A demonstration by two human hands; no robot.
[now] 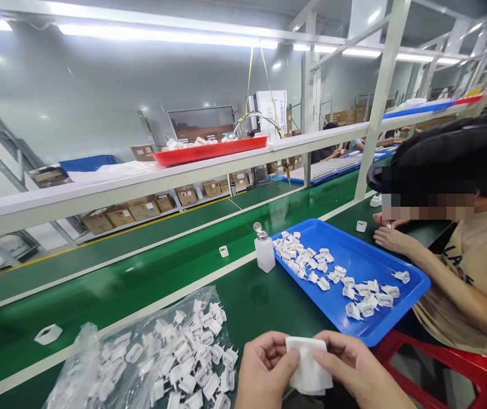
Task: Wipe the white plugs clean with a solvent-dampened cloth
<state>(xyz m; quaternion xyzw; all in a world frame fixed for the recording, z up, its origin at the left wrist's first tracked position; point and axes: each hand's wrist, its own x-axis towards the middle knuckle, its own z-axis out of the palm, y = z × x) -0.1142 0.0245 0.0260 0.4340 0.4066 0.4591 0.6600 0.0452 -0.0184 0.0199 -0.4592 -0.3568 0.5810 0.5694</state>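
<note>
A folded white cloth or tissue [309,366] is held up between my two hands at the bottom of the head view. My left hand [264,366] pinches its left side, thumb in front. On the other side, my right hand [349,363] grips it the same way. Whether anything lies inside the folds is hidden. To the left, a clear plastic bag [85,352] lies open with many white plug housings [200,358] in and in front of it. More white plug housings [366,301] with pins are spread in a blue tray [324,307] beyond my right hand.
A white pump bottle [264,253] with a metal top stands by the tray's left corner. Loose white parts sit on the green conveyor belt [153,272]. A co-worker [473,267] sits at the right on a red stool [448,363]. Overhead, a shelf carries a red tray [213,150].
</note>
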